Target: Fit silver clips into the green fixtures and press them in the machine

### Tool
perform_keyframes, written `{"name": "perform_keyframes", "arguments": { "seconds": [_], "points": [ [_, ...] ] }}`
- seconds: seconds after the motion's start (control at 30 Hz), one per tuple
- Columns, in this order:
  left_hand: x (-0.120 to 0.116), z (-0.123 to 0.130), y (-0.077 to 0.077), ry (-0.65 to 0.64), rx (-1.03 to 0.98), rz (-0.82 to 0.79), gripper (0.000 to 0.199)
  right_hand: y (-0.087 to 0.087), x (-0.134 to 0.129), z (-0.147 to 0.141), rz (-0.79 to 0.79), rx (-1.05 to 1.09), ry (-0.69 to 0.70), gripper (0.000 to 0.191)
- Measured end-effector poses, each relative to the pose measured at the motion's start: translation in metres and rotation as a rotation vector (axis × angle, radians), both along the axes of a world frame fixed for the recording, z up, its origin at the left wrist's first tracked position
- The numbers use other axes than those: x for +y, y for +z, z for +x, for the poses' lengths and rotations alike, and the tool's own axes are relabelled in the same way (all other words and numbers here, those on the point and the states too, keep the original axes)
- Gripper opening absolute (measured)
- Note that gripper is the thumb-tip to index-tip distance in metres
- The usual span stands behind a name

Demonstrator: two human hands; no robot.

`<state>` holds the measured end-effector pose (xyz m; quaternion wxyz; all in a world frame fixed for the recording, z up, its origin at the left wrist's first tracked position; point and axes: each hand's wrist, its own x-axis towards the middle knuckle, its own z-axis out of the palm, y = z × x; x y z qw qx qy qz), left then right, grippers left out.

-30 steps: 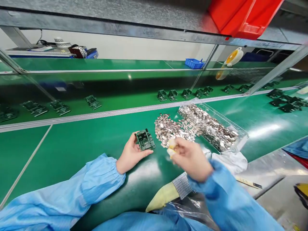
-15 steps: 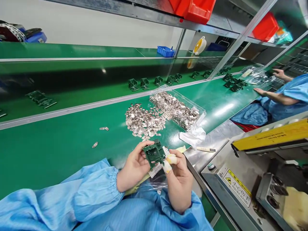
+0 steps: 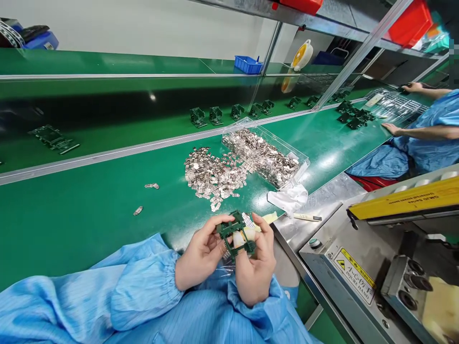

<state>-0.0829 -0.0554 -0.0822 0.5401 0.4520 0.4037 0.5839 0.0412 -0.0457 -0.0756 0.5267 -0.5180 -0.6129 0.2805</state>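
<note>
A green circuit board assembly [image 3: 234, 228] is held between both hands, low in the middle of the view. My left hand [image 3: 201, 251] grips its left side, with the fingers on the top edge. My right hand [image 3: 256, 267] closes on its right part, and the finger covers on its thumb and finger lie against the board. Behind the board a light strip of small metal parts [image 3: 247, 220] shows partly. Just beyond my hands, a loose pile of small metal pieces [image 3: 215, 174] lies on the green table [image 3: 107, 210].
A clear tray [image 3: 303, 167] of metal pieces stands behind the pile. White cloth [image 3: 290, 198] and a marked tool [image 3: 307, 217] lie to the right, near a machine [image 3: 347, 267]. Several green boards [image 3: 215, 115] line the back. A co-worker's hand [image 3: 391, 129] is at the far right.
The board has turned in my hands. My right hand has moved left and closer to my left hand, and less of the metal strip shows. The co-worker's far hand has shifted.
</note>
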Motion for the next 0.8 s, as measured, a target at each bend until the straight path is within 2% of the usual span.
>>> {"name": "perform_keyframes", "arguments": {
  "seconds": [0.13, 0.23, 0.37, 0.53, 0.8],
  "points": [
    [0.002, -0.001, -0.001, 0.046, 0.049, -0.001, 0.027, -0.006, -0.001, 0.002, -0.017, 0.01, 0.041, 0.008],
    [0.001, -0.001, 0.001, 0.031, 0.053, -0.021, 0.027, -0.008, -0.002, 0.005, -0.15, 0.152, 0.107, 0.022],
    [0.0, 0.0, 0.003, 0.032, 0.076, -0.05, 0.027, -0.003, -0.001, 0.003, -0.279, 0.349, 0.123, 0.018],
    [-0.002, 0.002, 0.005, 0.054, 0.101, -0.115, 0.029, 0.0, 0.0, -0.002, -0.315, 0.459, 0.102, 0.018],
    [-0.014, 0.014, 0.004, 0.044, 0.183, -0.144, 0.034, -0.015, -0.021, 0.002, -0.324, 0.544, 0.031, 0.018]
  ]
}}
